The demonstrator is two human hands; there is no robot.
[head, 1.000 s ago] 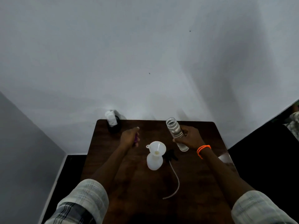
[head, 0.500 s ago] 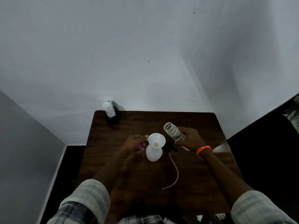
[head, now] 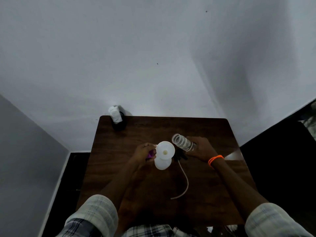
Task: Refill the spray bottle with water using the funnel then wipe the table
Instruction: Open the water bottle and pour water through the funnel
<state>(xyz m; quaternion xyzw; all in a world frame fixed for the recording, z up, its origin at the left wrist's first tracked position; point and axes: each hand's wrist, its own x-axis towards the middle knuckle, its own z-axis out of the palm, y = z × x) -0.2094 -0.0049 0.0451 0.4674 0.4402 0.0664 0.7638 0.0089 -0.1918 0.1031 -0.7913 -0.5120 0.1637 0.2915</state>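
A white spray bottle (head: 162, 163) stands uncapped in the middle of the dark wooden table (head: 213, 194), with a white funnel (head: 165, 150) seated in its neck. My right hand (head: 202, 148) grips a clear water bottle (head: 183, 143), tilted so its open mouth points at the funnel's right rim. My left hand (head: 144, 153) holds a small purple cap (head: 150, 154) and its fingers touch the funnel's left rim. The black spray head (head: 181, 155) lies just right of the bottle, its pale dip tube (head: 185, 182) curving toward me.
A black holder with white tissue (head: 117, 118) stands at the far left corner of the table. Grey walls close in behind and to the left. A bright reflection marks the table's right edge (head: 233, 154). Dark floor surrounds the table.
My right hand has carried the water bottle down and left, tilting its mouth to the funnel. My left hand has come back from the far side to the funnel's left rim with the purple cap.
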